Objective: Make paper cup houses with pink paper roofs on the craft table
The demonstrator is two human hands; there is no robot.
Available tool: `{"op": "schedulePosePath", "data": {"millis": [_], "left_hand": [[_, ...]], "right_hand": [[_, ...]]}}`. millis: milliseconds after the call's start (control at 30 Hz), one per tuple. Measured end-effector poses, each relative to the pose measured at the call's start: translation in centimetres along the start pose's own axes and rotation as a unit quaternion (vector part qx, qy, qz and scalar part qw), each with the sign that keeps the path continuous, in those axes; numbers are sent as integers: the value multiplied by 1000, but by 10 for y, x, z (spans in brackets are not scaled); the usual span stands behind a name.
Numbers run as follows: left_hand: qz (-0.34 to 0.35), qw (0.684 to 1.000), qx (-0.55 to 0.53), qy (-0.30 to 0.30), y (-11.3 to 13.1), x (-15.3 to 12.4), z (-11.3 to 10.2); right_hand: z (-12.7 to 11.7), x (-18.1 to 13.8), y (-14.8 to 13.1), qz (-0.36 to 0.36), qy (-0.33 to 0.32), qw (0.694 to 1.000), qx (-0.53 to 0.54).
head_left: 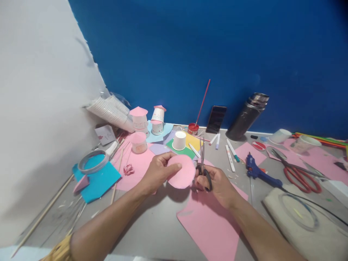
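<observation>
My left hand [160, 172] pinches a round pink paper disc [184, 174] by its left edge, thumb on top. At the disc's right side, my right hand [214, 183] has its fingers through the black handles of a pair of scissors [202, 154]. The blades point up and away, slightly apart, next to the disc rather than visibly on it. Below both hands lies a sheet of pink paper [214, 228] with cut edges. Just beyond the disc a white paper cup [179, 140] stands upside down on green paper [187, 152].
Paper cups with pink tops [139, 117] stand at the back left, beside stacked cups [108, 110]. A tape roll [93, 167] lies on blue paper [104, 183]. To the right are a glue gun [261, 173], red-handled scissors [299, 177], a dark flask [246, 117] and a phone [216, 119].
</observation>
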State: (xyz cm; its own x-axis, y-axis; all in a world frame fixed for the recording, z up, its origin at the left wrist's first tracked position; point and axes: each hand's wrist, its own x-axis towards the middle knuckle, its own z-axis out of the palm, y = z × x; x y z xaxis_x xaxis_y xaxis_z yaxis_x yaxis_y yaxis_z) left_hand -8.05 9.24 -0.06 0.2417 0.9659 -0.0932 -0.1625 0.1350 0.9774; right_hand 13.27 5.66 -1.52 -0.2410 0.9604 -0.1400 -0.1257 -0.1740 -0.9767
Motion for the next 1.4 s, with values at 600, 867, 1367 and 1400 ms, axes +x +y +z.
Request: {"op": "schedulePosePath", "data": {"millis": [600,867,1367,1400], "left_hand": [[22,997,-12,70,-5,2,-5],[10,997,-15,70,-2,2,-5],[19,998,-17,55,1,1,-6],[20,998,-19,54,2,1,-5]], "right_hand": [[2,-3,-1,-11,-96,992,-78],[1,-4,0,-2,-85,992,-90],[-5,-2,14,3,-78,994,-81],[-5,-2,14,8,-77,994,-81]]}}
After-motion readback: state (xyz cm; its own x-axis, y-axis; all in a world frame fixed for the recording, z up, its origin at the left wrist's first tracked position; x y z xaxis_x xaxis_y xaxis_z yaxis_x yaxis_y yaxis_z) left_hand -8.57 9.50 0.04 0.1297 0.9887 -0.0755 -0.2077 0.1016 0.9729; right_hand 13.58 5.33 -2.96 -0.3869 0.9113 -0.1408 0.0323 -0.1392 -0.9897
